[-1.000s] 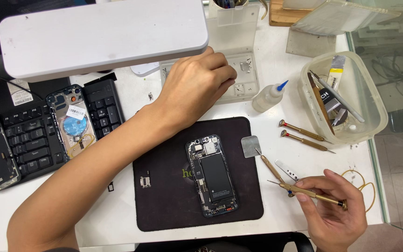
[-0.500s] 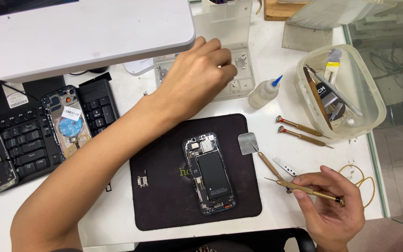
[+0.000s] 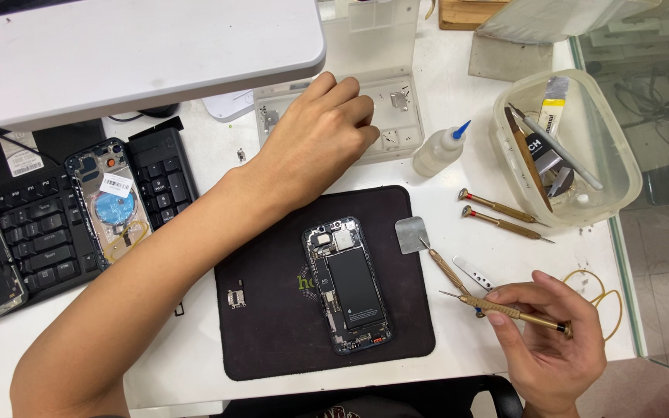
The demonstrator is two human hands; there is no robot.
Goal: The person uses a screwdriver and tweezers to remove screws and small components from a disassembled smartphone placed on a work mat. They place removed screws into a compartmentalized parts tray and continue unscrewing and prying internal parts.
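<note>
An opened phone (image 3: pixel 348 285) with its battery and boards exposed lies on a black mat (image 3: pixel 272 325) in the middle of the white table. My left hand (image 3: pixel 320 139) reaches across it into a clear plastic parts tray (image 3: pixel 396 116), fingers curled down over a compartment; what they touch is hidden. My right hand (image 3: pixel 547 340) rests at the table's near right edge, holding a brass-coloured precision screwdriver (image 3: pixel 505 310) with its tip pointing left toward the mat. A small loose part (image 3: pixel 235 298) sits on the mat's left side.
A second screwdriver (image 3: pixel 447 268), tweezers (image 3: pixel 474 274) and a metal pry tool (image 3: pixel 412 234) lie right of the mat, two more screwdrivers (image 3: pixel 501 214) beyond. A squeeze bottle (image 3: pixel 439 150), a tool tub (image 3: pixel 567 147), a keyboard (image 3: pixel 40 232), a phone back (image 3: pixel 114 203) and a white lamp head (image 3: pixel 141 54) surround them.
My left hand has stayed over the parts tray, shifting only slightly. My right hand keeps the screwdriver in about the same spot. The view has drifted a little.
</note>
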